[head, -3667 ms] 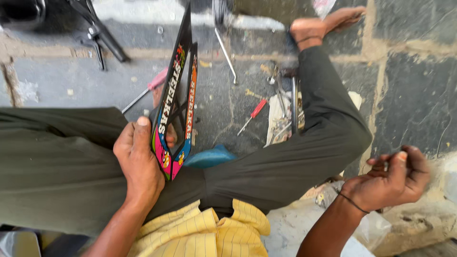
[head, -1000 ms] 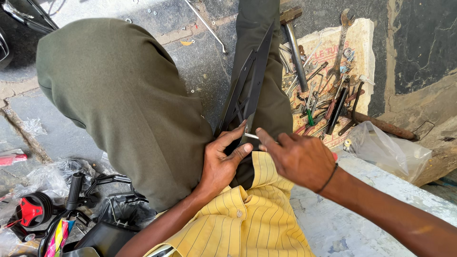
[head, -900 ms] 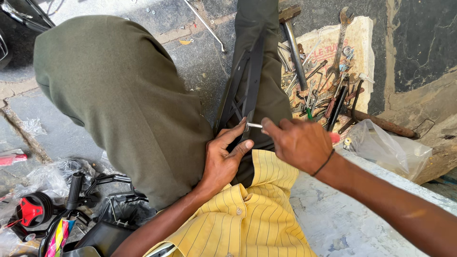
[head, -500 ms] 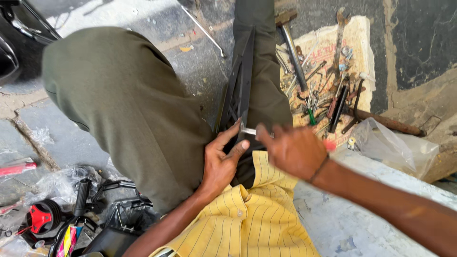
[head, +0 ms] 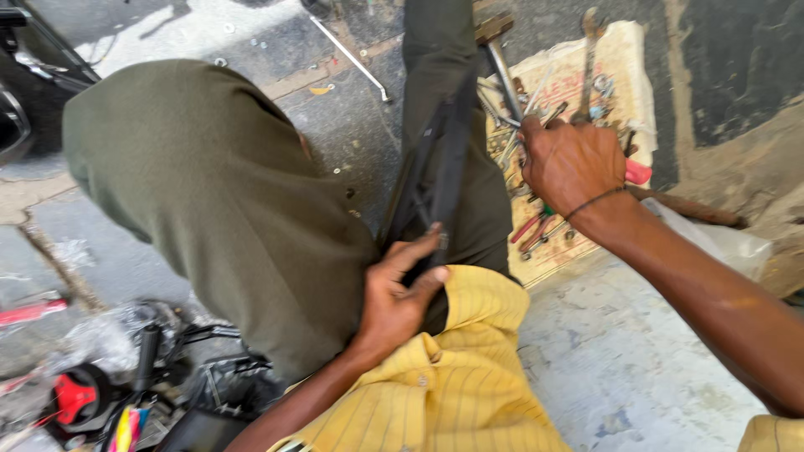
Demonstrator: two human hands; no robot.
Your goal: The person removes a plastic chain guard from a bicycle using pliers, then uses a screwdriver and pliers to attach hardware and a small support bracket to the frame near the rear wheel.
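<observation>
I sit on the ground with my olive-trousered knee (head: 209,192) raised. A black bicycle tyre (head: 440,167) lies along my other leg. My left hand (head: 402,293) pinches the tyre's near end against my lap, thumb and fingers closed on it. My right hand (head: 574,159) is stretched out over a pile of hand tools (head: 536,226) spread on a cloth (head: 624,67); its fingers curl down among wrenches and pliers. Whether it grips one of them is hidden by the hand itself.
A hammer (head: 498,59) and a thin metal rod (head: 347,54) lie on the stone paving. Black and red parts (head: 92,389) sit at lower left. A clear plastic bag (head: 720,238) lies by the concrete slab (head: 620,368).
My right hand has left the tyre's end near my left hand and reached out right to the tool pile. The left hand keeps holding the tyre.
</observation>
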